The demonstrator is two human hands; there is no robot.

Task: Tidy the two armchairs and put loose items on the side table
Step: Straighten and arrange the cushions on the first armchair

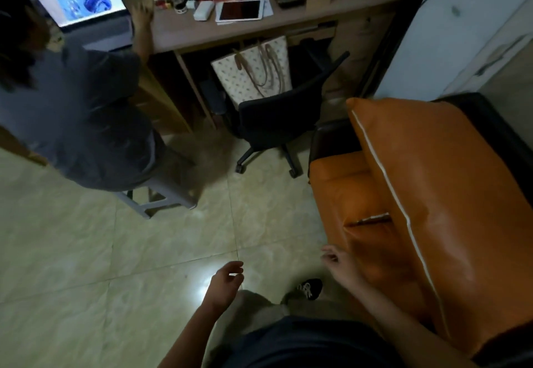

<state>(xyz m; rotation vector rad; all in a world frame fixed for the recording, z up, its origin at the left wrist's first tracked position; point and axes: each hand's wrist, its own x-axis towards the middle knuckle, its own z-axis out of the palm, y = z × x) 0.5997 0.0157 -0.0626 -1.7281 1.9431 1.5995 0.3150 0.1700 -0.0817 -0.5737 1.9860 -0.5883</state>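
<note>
An orange leather armchair fills the right side of the head view. A large orange cushion with white piping lies tilted across its seat and arm. My right hand hovers at the chair's front edge with fingers loosely curled, holding nothing. My left hand hangs over the tiled floor, also loosely curled and holding nothing. No second armchair or side table shows.
A person in grey sits on a stool at a desk with a laptop, tablet and small items. A black office chair carrying a patterned tote bag stands by the armchair. My shoe is below.
</note>
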